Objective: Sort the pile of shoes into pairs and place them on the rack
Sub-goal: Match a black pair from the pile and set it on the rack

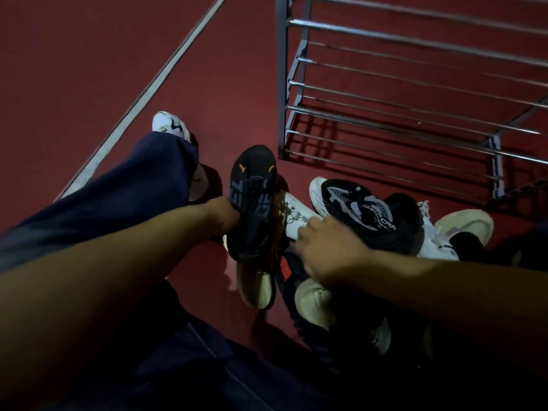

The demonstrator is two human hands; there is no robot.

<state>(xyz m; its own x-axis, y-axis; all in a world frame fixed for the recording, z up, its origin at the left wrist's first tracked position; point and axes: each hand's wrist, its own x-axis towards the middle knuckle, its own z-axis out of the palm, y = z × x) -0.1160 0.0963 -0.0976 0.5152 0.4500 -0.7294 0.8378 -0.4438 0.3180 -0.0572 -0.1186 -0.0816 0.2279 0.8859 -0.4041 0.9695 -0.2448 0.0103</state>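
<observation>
Left hand [222, 216] grips black shoe [252, 203]; right hand [323, 250], fingers curled, touches white shoe [296, 213].

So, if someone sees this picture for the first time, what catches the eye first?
First the left hand gripping a black shoe with orange marks at centre. Beside it, the right hand reaches into the pile of black and white shoes. Above stands the metal rack, holding no shoes on its visible bars.

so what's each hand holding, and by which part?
Left hand grips the black shoe at its side near the collar. Right hand rests over the pile; whether it holds anything cannot be told.
</observation>
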